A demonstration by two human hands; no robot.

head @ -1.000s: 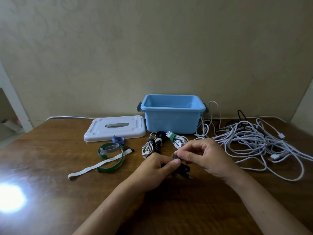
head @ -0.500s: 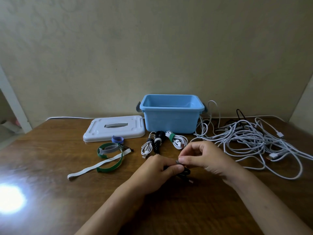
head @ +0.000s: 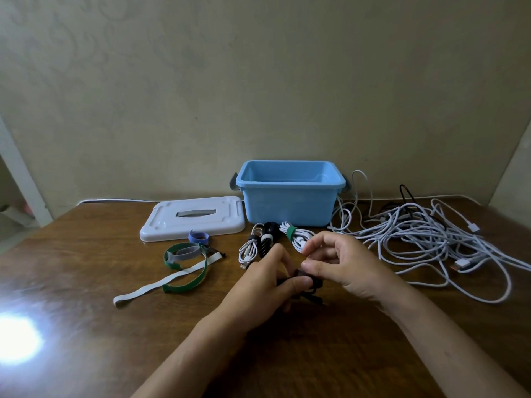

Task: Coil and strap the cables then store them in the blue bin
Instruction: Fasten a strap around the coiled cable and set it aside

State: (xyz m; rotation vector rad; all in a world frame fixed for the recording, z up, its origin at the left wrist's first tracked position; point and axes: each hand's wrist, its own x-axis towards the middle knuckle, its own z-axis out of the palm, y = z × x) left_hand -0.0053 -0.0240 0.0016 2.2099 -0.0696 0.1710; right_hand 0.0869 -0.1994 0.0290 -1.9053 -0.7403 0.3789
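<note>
My left hand (head: pixel 264 285) and my right hand (head: pixel 342 262) meet at the table's middle, both pinching a small coiled black cable (head: pixel 311 288), mostly hidden by my fingers. Behind them lie three strapped coils: a white one (head: pixel 248 249), a black one (head: pixel 268 237) and a white one with a green strap (head: pixel 298 237). The open blue bin (head: pixel 287 205) stands at the back, seemingly empty. A tangle of loose white cables (head: pixel 425 239) spreads to the right.
The bin's white lid (head: pixel 192 218) lies left of the bin. Loose straps sit left of my hands: a green one (head: pixel 198 278), a white one (head: pixel 161 284), a grey loop (head: pixel 184 252) and a small blue roll (head: pixel 198 236). Glare marks the table's left.
Both hands stay on the black cable; they have lowered slightly toward the table and the right hand's fingers have shifted around the coil.
</note>
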